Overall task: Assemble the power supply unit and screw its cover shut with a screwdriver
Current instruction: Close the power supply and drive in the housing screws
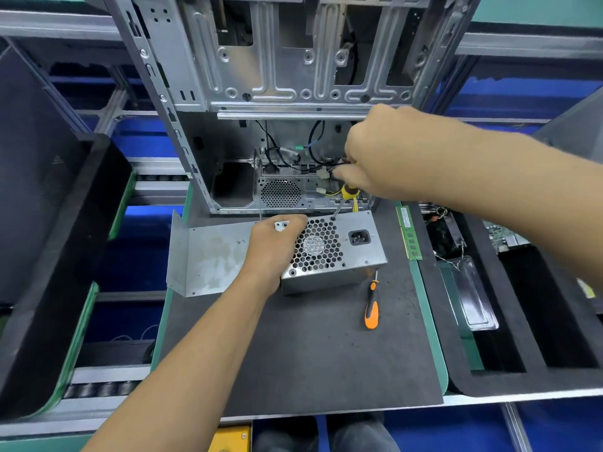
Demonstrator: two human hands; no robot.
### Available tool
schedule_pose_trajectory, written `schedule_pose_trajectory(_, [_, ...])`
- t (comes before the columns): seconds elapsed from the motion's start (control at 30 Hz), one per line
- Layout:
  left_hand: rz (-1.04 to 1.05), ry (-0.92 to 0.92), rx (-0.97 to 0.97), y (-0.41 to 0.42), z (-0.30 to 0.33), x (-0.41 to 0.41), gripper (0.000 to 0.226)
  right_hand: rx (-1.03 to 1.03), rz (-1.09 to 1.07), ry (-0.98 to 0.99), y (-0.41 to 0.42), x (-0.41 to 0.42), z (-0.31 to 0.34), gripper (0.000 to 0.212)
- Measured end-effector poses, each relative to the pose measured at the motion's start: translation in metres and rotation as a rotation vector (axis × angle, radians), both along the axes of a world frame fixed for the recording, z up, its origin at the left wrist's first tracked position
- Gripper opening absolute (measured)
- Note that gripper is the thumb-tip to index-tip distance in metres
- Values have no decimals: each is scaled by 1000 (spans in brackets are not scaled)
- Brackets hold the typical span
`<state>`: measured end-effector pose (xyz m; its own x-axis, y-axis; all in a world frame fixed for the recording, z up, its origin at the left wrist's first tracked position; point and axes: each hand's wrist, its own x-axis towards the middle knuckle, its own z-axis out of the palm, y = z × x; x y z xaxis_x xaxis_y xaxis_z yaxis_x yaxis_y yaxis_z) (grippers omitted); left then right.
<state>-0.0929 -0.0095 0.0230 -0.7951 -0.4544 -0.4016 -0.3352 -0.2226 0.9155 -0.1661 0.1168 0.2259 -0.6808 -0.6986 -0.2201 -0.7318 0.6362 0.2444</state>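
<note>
At frame centre our left hand (277,243) grips the power supply unit (329,252) on the bench (310,353); our right hand (375,158) clamps the yellow screwdriver (349,192) — a tilted tip could slip off the screw.

A dark grey mat (319,347) is covering the green-edged worktop (430,321) in front of me, black foam trays (65,256) are flanking it on both sides, blue bins (137,243) are showing beneath the aluminium rails (58,26), and a teal wall (538,8) is running behind.
</note>
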Motion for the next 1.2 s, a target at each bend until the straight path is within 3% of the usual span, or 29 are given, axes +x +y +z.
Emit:
schedule_pose_trajectory(0.1, [-98,22,127,-2,5,2,9,-14,-52,-68,5,-4,-1,46])
schedule_pose_trajectory(0.23, [-163,-45,195,-5,9,0,30,-14,47,-213,7,-7,5,13])
schedule_pose_trajectory(0.33, [-125,-48,273,-3,12,-1,58,15,57,-27,6,-5,-3,40])
schedule_pose_trajectory(0.4, [-103,-54,277,-2,11,-2,53,35,19,36,8,-8,-9,48])
schedule_pose_trajectory(0.53, [-100,-62,260,-2,11,-1,44,4,-53,-248,19,-12,0,33])
schedule_pose_trajectory(0.63, [-108,-63,252,-2,11,0,37,-43,43,-159,17,-11,0,15])
schedule_pose_trajectory(0.73, [-100,-63,257,-2,11,-1,40,-68,23,36,13,-4,-10,48])
schedule_pose_trajectory(0.8, [-92,-61,259,-2,12,-2,43,-105,-36,-46,13,-3,-12,44])
schedule_pose_trajectory(0.87, [-91,-59,261,-2,11,-2,44,-108,-12,-216,12,-3,-9,27])
schedule_pose_trajectory(0.93, [-96,-63,246,-1,11,-2,43,-75,62,-204,11,-4,-4,16])
schedule_pose_trajectory(1.07, [-96,-58,236,-1,8,-3,40,21,61,90,0,2,-11,43])
schedule_pose_trajectory(1.2, [-76,-56,245,-3,9,-2,37,44,-22,-111,-2,-2,-6,33])
